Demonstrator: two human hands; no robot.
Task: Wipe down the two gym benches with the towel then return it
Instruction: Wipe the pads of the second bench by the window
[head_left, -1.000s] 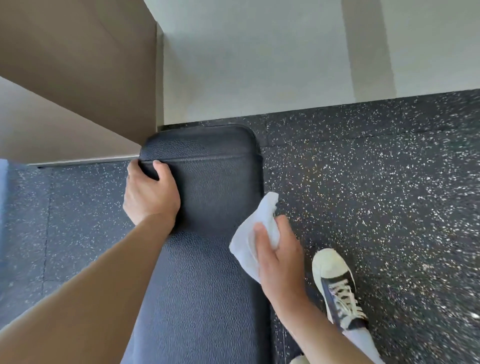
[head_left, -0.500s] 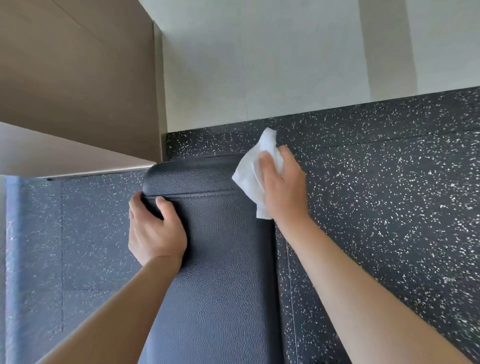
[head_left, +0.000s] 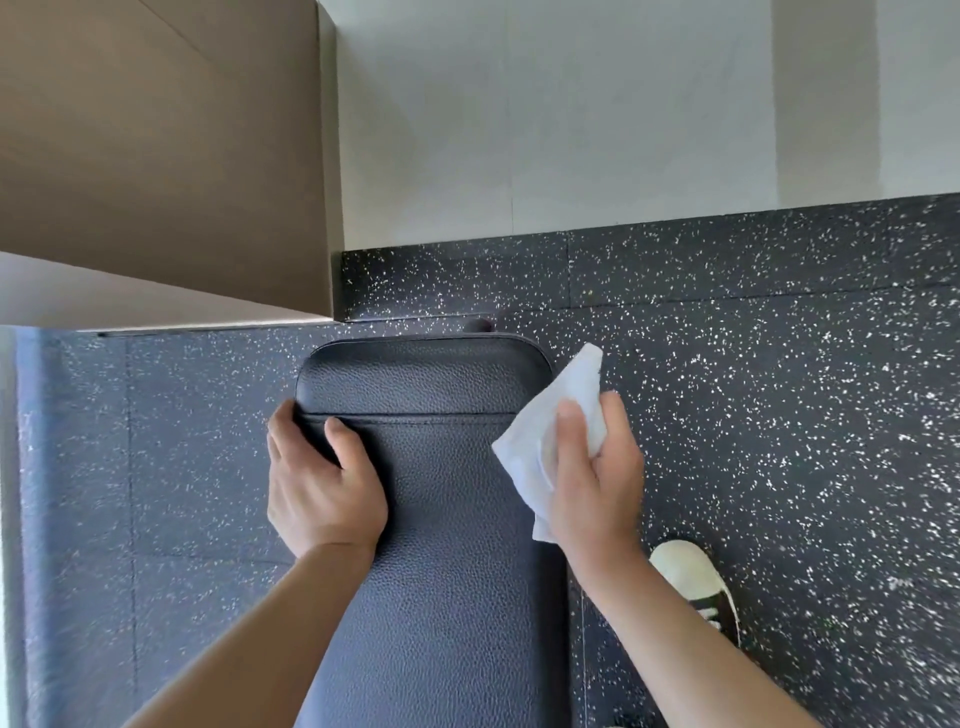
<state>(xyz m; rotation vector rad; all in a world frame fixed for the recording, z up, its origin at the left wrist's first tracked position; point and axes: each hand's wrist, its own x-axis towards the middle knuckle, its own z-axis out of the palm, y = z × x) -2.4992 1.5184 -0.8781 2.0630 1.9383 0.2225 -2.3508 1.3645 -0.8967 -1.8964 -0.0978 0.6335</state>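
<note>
A black padded gym bench (head_left: 447, 519) runs from the bottom of the view up to its rounded far end. My left hand (head_left: 322, 483) grips the bench's left edge near a stitched seam, thumb on top of the pad. My right hand (head_left: 597, 483) holds a crumpled white towel (head_left: 550, 431) pressed against the bench's right edge near the far end. Only one bench is in view.
Black speckled rubber flooring (head_left: 779, 415) surrounds the bench. A white wall (head_left: 545, 130) stands just beyond the far end, and a beige panel (head_left: 156, 156) juts out at the upper left. My shoe (head_left: 691, 577) rests on the floor right of the bench.
My right hand slid the towel along the bench's right edge up to the far corner, then back a little toward me. My left hand kept its grip on the left edge.
</note>
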